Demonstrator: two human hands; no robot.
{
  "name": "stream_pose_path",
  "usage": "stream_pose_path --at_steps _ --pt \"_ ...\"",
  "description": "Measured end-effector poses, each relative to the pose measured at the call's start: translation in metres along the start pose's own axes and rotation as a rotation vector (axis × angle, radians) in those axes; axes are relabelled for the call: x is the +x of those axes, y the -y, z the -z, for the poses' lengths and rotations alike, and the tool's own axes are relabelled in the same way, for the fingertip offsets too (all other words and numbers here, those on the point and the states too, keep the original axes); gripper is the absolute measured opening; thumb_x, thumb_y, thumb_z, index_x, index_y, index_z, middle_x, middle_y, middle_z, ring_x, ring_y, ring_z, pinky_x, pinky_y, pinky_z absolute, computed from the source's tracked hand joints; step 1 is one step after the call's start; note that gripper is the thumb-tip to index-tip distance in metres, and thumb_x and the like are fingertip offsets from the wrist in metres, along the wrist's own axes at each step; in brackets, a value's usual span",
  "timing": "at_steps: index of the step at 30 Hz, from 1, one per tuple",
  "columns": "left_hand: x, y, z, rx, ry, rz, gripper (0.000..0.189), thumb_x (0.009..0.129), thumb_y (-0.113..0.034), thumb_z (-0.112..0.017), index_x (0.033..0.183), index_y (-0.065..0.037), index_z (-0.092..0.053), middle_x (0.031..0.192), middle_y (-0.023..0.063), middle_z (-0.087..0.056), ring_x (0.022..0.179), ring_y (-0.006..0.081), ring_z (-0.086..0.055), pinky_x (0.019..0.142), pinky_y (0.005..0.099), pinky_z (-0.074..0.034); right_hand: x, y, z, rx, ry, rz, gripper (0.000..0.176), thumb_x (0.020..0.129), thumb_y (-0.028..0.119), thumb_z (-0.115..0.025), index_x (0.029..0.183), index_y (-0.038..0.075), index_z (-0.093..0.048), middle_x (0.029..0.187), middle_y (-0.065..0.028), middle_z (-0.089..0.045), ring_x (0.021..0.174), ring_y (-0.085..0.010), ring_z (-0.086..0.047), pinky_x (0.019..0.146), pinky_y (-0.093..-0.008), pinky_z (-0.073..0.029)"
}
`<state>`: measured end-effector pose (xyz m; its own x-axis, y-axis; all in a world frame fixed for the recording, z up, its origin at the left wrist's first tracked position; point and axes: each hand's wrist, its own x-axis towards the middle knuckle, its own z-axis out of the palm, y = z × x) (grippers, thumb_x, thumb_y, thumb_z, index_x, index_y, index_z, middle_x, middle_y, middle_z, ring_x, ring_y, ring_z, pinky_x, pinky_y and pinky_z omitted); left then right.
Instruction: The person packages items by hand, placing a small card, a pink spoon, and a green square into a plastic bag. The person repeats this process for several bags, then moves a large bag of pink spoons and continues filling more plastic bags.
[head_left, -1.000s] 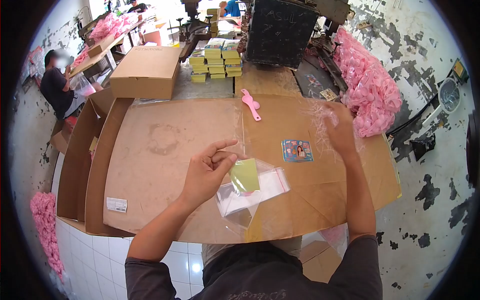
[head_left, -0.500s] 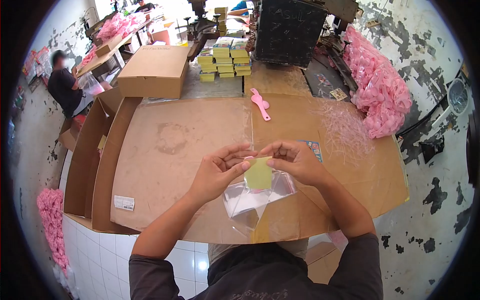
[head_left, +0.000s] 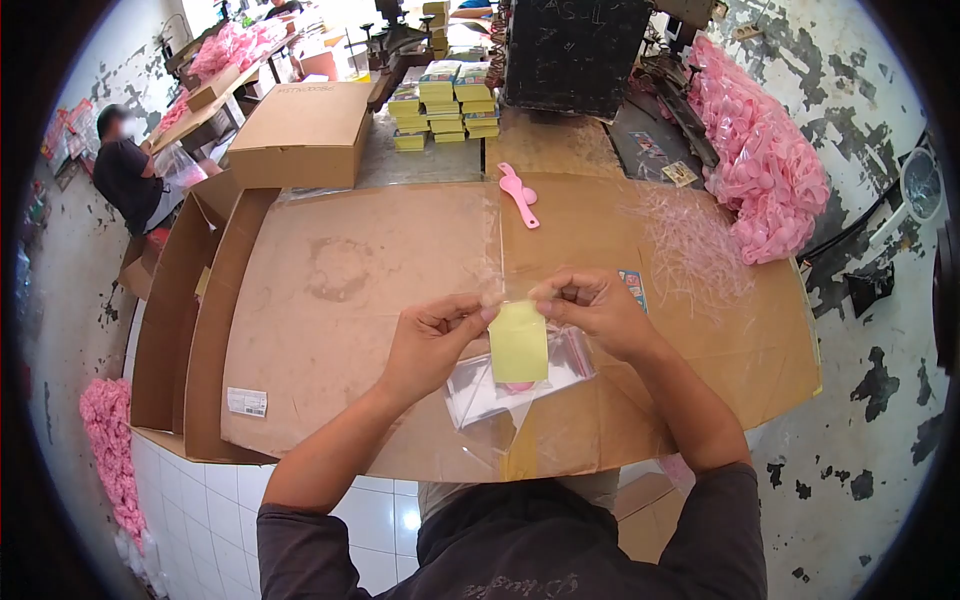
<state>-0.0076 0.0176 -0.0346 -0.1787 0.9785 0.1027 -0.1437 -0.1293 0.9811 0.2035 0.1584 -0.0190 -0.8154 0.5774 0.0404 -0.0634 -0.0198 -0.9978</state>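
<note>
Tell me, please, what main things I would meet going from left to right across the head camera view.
Pink bundle at lower left → white label → left hand → yellow-green card → right hand → large pink heap.

Blue printed card (head_left: 634, 288) mostly lost behind the right hand (head_left: 595, 305)

Only a sliver shows past the knuckles, so the rest of its picture cannot be read. The yellow-green card (head_left: 519, 342) covers part of the clear sleeves (head_left: 475, 400), and a pink patch (head_left: 518, 387) at its lower edge is too hidden to name. Where the left hand (head_left: 435, 340) meets the card's top corner, the fingertips blur. The print on the white label (head_left: 247, 402) is too small to read. The black box (head_left: 575, 65) runs off the top edge. The head of the person (head_left: 130, 175) at far left is blurred.
</note>
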Motion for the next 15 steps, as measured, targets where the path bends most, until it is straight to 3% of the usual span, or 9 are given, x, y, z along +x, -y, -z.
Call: stream_pose_path --at_steps 6,10,15 --pt "0.0013 0.0078 0.0100 0.081 0.068 0.037 0.021 0.101 -0.005 -0.066 0.118 0.005 -0.072 0.108 0.0128 -0.076 0.097 0.0160 -0.072 0.089 0.0318 -0.062 -0.0006 -0.0046 0.0036 -0.051 -0.007 -0.078 0.015 0.097 0.004 -0.071 0.110 -0.003 -0.074 0.100 -0.0029 -0.073 0.089 -0.0088 -0.068 0.079 -0.0247 -0.055" --pt "0.0009 0.0099 0.0100 0.101 0.056 0.003 0.024 0.101 -0.006 -0.067 0.121 0.006 -0.071 0.110 0.0109 -0.076 0.098 0.0123 -0.071 0.088 0.0267 -0.059 -0.0013 -0.0031 0.0066 -0.088 0.044 -0.011 0.018 0.098 0.008 -0.071 0.113 -0.001 -0.074 0.103 -0.0051 -0.073 0.093 -0.0101 -0.070 0.082 -0.0253 -0.057" --pt "-0.0002 0.0071 0.0116 0.105 0.090 -0.068 0.024 0.100 -0.006 -0.067 0.121 0.004 -0.072 0.114 0.0123 -0.075 0.102 0.0125 -0.070 0.090 0.0285 -0.059 -0.0013 -0.0020 0.0100 -0.112 0.082 0.069 0.017 0.097 0.007 -0.071 0.112 -0.002 -0.075 0.106 -0.0051 -0.070 0.095 -0.0110 -0.068 0.083 -0.0257 -0.055"
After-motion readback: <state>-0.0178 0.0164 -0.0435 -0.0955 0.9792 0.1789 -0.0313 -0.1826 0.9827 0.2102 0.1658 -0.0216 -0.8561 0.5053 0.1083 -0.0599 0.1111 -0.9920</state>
